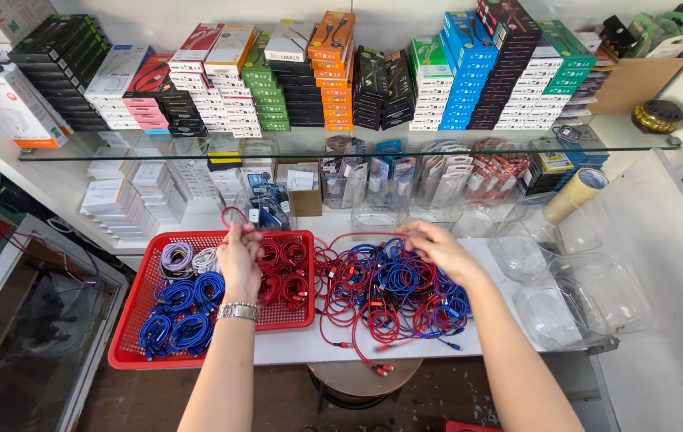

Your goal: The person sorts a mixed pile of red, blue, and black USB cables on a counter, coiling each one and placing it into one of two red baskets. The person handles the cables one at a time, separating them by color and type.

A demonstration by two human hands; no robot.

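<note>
1. Left hand [239,258] closed around a red cable [233,214], looped up above the red basket [129,340].
2. Right hand [437,248] pinching a red strand on the tangled pile of red and blue cables [389,296], on the white counter beside the basket.

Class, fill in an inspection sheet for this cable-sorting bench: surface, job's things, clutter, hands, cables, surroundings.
Surface: white counter, mostly covered.
Job's things: red basket tray holding coiled blue, red and pale cables.
Clutter: clear plastic tubs, tape roll.
Hands: left hand over the tray, fingers pinching a red cable; right hand resting on the loose pile, grip unclear.
Cables: tangled red and blue pile, some ends hanging over the counter edge.
Surroundings: glass shelf with stacked boxes; stool below.
</note>
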